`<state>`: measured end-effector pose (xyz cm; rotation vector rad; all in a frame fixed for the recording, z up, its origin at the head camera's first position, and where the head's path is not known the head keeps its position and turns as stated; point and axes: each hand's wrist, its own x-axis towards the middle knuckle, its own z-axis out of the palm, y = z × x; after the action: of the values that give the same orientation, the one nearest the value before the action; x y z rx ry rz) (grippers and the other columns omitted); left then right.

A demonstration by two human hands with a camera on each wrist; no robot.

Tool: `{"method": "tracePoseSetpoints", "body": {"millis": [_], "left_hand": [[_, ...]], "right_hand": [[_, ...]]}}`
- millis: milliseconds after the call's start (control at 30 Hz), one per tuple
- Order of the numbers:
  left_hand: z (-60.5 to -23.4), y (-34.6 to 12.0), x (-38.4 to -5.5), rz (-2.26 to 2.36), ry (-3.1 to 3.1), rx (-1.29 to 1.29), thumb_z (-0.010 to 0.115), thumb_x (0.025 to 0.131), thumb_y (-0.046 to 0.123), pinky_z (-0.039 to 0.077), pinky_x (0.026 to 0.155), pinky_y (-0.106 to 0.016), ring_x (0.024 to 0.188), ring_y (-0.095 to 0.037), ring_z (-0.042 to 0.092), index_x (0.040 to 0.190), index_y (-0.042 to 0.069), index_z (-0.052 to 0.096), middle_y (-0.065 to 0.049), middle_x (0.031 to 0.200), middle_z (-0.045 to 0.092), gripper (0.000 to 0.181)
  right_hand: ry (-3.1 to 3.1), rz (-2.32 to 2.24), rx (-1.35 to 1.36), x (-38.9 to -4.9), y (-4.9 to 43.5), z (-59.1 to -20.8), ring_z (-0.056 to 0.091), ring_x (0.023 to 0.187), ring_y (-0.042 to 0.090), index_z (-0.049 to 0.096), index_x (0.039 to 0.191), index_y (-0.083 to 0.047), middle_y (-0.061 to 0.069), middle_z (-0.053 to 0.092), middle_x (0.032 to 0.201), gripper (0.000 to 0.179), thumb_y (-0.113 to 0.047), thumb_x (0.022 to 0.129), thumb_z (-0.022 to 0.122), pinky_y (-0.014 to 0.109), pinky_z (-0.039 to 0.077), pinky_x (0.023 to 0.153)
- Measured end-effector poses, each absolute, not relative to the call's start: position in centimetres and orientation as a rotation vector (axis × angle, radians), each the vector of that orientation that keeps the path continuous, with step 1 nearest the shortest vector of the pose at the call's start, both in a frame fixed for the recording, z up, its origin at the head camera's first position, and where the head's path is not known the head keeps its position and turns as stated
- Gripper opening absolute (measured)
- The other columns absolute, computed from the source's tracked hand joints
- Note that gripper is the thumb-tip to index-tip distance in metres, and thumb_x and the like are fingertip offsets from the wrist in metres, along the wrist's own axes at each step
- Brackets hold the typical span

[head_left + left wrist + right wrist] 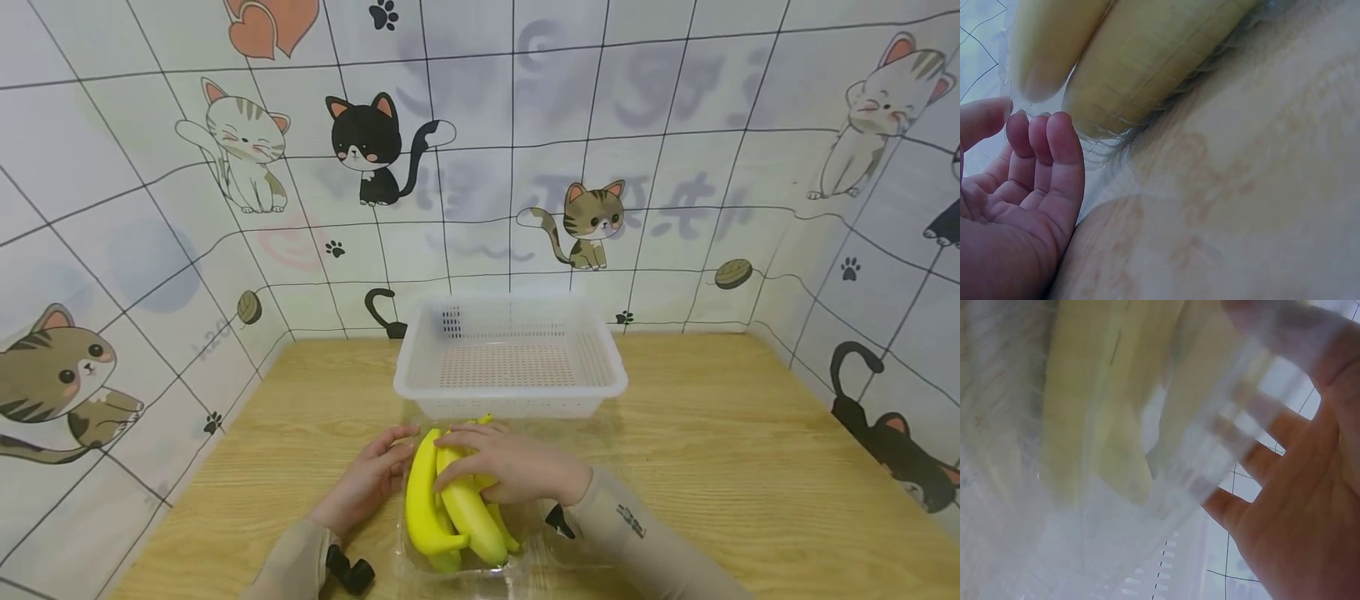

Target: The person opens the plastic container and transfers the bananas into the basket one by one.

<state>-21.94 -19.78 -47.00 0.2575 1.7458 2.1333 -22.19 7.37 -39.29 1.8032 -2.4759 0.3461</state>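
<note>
In the head view, several yellow bananas [422, 508] lie in a clear plastic box [491, 583] at the front of the table. My right hand [510, 462] reaches over the box from the right and grips the upper part of the middle banana [472, 521], thumb and fingers spread across it. In the right wrist view that hand shows partly through the clear plastic. My left hand [372, 475] is at the box's left side. The left wrist view shows its thumb and bent fingertips [1060, 134] pinching the box's rim, just below two bananas [1147, 62].
A white perforated basket [510, 404] stands behind the box on the wooden table [697, 442]. Walls [480, 250] covered in a cat-patterned sheet close off the back and both sides. A clear plastic section extends to the right of the bananas, under my right forearm.
</note>
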Motion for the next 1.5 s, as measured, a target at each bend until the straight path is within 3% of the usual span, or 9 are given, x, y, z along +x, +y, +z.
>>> {"method": "tracePoseSetpoints", "body": {"millis": [467,667,1067,1267,1500], "left_hand": [[-47.4,-19.7,-21.9,2.15,1.739,0.282,0.046,0.104,0.016,0.052,0.078,-0.029,0.09,-0.012,0.063,0.132,0.009,0.041,-0.001,0.105,0.065,0.03],[-47.2,-19.8,-21.9,2.143,1.734,0.296,0.045,0.104,0.016,0.052,0.08,-0.029,0.094,-0.012,0.063,0.136,0.006,0.038,0.0,0.113,0.064,0.034],[-47.0,-19.7,-22.0,2.134,1.736,0.246,0.047,0.103,0.018,0.051,0.082,-0.029,0.091,-0.011,0.062,0.132,0.007,0.041,-0.001,0.113,0.061,0.032],[-47.1,-19.7,-21.9,2.142,1.709,0.256,0.047,0.104,0.018,0.052,0.081,-0.029,0.089,-0.011,0.062,0.131,0.008,0.042,-0.001,0.111,0.062,0.029],[-47.1,-19.7,-22.0,2.157,1.7,0.242,0.047,0.104,0.017,0.052,0.079,-0.028,0.087,-0.01,0.062,0.128,0.012,0.045,0.0,0.108,0.063,0.025]], "right_hand": [[-2.47,0.477,1.843,-22.9,7.6,-39.5,0.03,0.14,0.026,0.056,0.132,-0.036,0.004,0.037,0.152,0.064,-0.008,0.078,0.076,0.051,0.026,0.11],[-2.47,0.395,1.828,-22.9,7.3,-39.9,0.028,0.141,0.027,0.052,0.136,-0.039,0.003,0.034,0.153,0.066,-0.014,0.081,0.077,0.052,0.03,0.108],[-2.478,0.307,1.778,-22.5,6.9,-40.3,0.027,0.141,0.028,0.05,0.137,-0.041,0.002,0.032,0.154,0.066,-0.018,0.081,0.077,0.055,0.035,0.103],[-2.444,0.264,1.762,-22.4,6.6,-40.7,0.03,0.139,0.029,0.056,0.132,-0.038,0.003,0.038,0.15,0.059,-0.016,0.081,0.077,0.048,0.034,0.107],[-2.43,0.289,1.738,-22.3,6.4,-41.0,0.035,0.137,0.027,0.062,0.123,-0.031,0.002,0.047,0.143,0.056,-0.002,0.076,0.071,0.045,0.029,0.11]]}}
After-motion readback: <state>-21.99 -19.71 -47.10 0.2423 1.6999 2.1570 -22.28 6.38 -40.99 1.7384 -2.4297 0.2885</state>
